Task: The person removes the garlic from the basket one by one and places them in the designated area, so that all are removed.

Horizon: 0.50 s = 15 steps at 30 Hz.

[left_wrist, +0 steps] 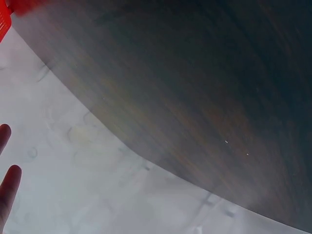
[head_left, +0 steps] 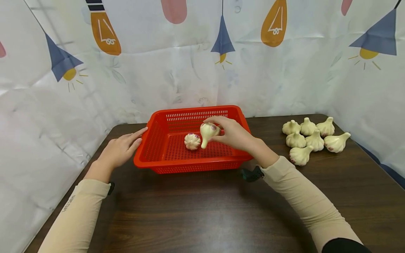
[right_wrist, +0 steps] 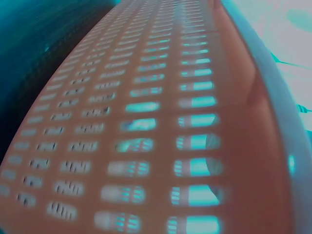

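Note:
My right hand (head_left: 232,133) pinches a garlic bulb (head_left: 209,131) between thumb and fingers, its stem pointing down, over the inside of a red plastic basket (head_left: 190,168). Left of it, a second garlic bulb (head_left: 192,141) lies on the basket's mesh floor. With fingers extended, my left hand (head_left: 121,149) touches the basket's left rim. Two fingertips of the left hand (left_wrist: 9,187) show at the edge of the left wrist view. The right wrist view is filled by the slotted basket wall (right_wrist: 161,112); the hand and bulb do not appear there.
Several garlic bulbs (head_left: 314,140) sit grouped on the dark wooden table (head_left: 196,211), right of the basket. A white printed curtain (head_left: 152,80) hangs behind and along the sides of the table.

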Each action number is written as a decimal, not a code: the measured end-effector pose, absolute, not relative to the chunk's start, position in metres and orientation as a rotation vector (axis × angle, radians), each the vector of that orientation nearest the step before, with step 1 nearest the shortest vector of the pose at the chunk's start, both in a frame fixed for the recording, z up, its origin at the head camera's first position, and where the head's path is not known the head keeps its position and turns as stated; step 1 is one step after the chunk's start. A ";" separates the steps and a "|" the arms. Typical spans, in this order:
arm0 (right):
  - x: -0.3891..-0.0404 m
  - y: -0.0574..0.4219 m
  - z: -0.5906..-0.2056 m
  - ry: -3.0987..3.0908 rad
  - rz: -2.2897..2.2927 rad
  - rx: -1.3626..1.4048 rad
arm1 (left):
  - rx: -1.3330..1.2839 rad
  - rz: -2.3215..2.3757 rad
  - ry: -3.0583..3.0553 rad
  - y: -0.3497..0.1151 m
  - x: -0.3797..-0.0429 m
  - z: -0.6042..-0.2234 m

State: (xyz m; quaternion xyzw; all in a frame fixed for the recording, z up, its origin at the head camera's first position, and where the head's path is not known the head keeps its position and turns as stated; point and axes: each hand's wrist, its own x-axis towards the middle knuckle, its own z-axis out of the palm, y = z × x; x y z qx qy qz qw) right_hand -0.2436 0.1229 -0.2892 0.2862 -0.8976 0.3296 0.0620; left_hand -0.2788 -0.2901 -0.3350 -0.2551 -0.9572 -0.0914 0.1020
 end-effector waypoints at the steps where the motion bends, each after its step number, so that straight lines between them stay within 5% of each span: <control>1: -0.242 0.125 -0.289 -2.709 0.996 0.867 | -0.753 -0.269 -2.826 -0.290 -0.279 -0.335; 15: -0.227 0.168 -0.282 -2.600 1.066 0.841 | -0.766 -0.269 -2.814 -0.289 -0.279 -0.334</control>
